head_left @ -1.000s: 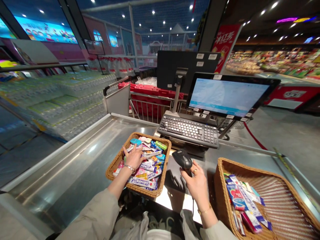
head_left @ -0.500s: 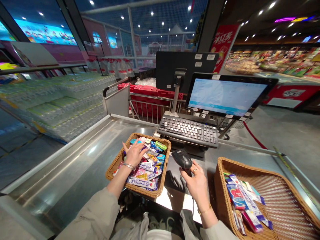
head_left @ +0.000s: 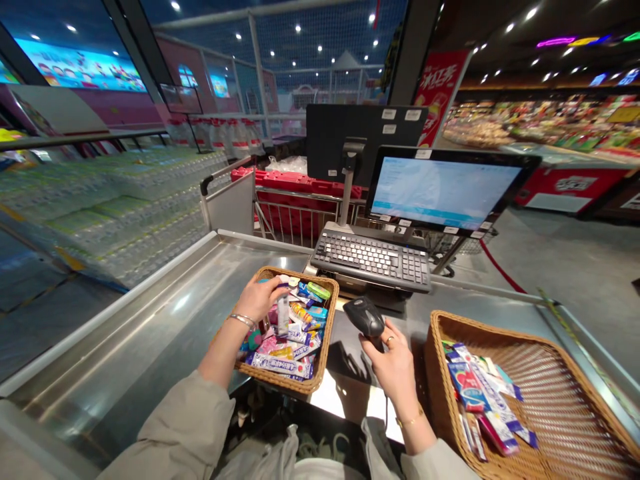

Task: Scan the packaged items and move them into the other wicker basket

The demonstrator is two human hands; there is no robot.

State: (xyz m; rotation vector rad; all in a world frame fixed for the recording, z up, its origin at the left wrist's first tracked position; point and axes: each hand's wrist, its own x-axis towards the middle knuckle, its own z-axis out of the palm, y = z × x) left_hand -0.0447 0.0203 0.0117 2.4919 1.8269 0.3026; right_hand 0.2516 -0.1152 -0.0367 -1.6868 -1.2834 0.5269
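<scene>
My left hand (head_left: 261,298) is raised just above the left wicker basket (head_left: 320,373), fingers pinched on a small candy stick pack (head_left: 283,313) that hangs down from them. Several colourful candy packs (head_left: 290,340) fill that basket. My right hand (head_left: 394,363) is closed around the handle of a black barcode scanner (head_left: 365,317), whose head points up and to the left, between the two baskets. The right wicker basket (head_left: 540,340) holds several long candy packs (head_left: 480,400) along its left side.
A grey keyboard (head_left: 373,257) and a lit touchscreen monitor (head_left: 443,190) stand behind the baskets on the steel checkout counter (head_left: 150,333). A black customer display back (head_left: 360,137) and red shopping carts (head_left: 300,197) lie beyond. Shelves of bottled water (head_left: 110,207) run along the left.
My left hand went from lying flat on the candy to pinching one stick pack and lifting it out of the pile. My right hand and the scanner stayed put.
</scene>
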